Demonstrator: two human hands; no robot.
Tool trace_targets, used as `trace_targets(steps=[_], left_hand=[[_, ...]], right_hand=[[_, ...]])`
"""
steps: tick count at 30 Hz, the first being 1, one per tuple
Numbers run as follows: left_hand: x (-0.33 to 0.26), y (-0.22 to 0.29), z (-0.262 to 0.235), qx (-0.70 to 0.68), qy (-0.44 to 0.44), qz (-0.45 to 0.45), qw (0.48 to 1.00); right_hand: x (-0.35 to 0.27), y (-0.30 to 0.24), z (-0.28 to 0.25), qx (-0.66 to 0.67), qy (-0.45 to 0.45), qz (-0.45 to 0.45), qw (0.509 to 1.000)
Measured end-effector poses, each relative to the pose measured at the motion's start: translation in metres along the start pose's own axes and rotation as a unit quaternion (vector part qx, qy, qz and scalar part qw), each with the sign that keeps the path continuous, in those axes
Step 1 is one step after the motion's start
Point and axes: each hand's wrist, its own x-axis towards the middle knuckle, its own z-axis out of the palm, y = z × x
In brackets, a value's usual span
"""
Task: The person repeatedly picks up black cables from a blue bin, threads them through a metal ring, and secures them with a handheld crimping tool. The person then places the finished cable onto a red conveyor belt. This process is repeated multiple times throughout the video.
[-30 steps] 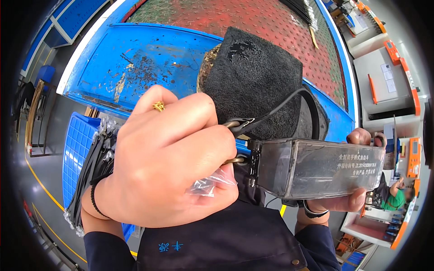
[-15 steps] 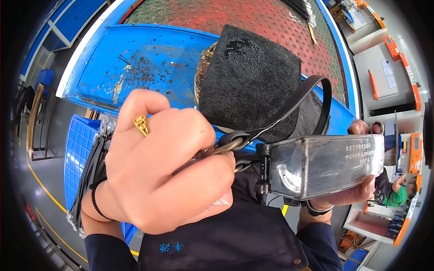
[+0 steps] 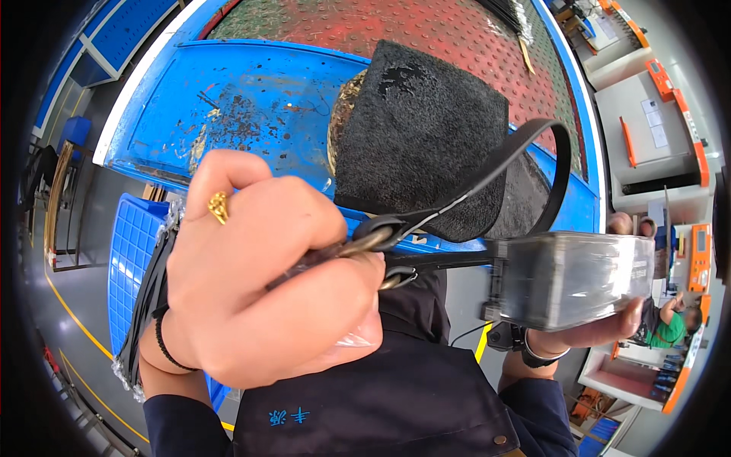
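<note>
L hand (image 3: pixel 266 282) on strap clasp (image 3: pixel 381 240)

A blue desk (image 3: pixel 251 99) fills the upper middle of the frame, its painted top scuffed and scratched, with dark marks and worn yellowish patches across the left part. A pale edge runs along its left and near sides. Further back, toward the top of the frame, a reddish-brown studded mat (image 3: pixel 426 30) covers the surface, speckled with green. Lying on the blue part at centre is a thick black fibrous pad (image 3: pixel 422 129), with a mottled brownish piece (image 3: pixel 344 114) showing at its left edge. Near the top right, a thin tan strip (image 3: pixel 527 55) rests on the studded mat.
</note>
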Motion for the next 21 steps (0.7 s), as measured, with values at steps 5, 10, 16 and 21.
trace_targets(steps=[5,10,16,21], left_hand=[[0.000,-0.006,0.001,-0.012,0.019,-0.006,1.000],[-0.012,-0.014,-0.002,0.000,0.031,-0.056,0.998],[-0.030,-0.022,-0.011,-0.135,0.131,-0.260,0.947],[-0.038,-0.031,-0.017,-0.447,0.187,-0.362,0.796]], right_hand=[[0.009,-0.013,-0.021,0.201,-0.131,-0.053,0.969],[0.032,-0.014,-0.031,0.275,-0.146,-0.039,0.950],[0.061,0.024,-0.059,0.189,-0.087,0.036,0.977],[0.039,0.055,-0.011,0.052,-0.056,0.149,0.986]])
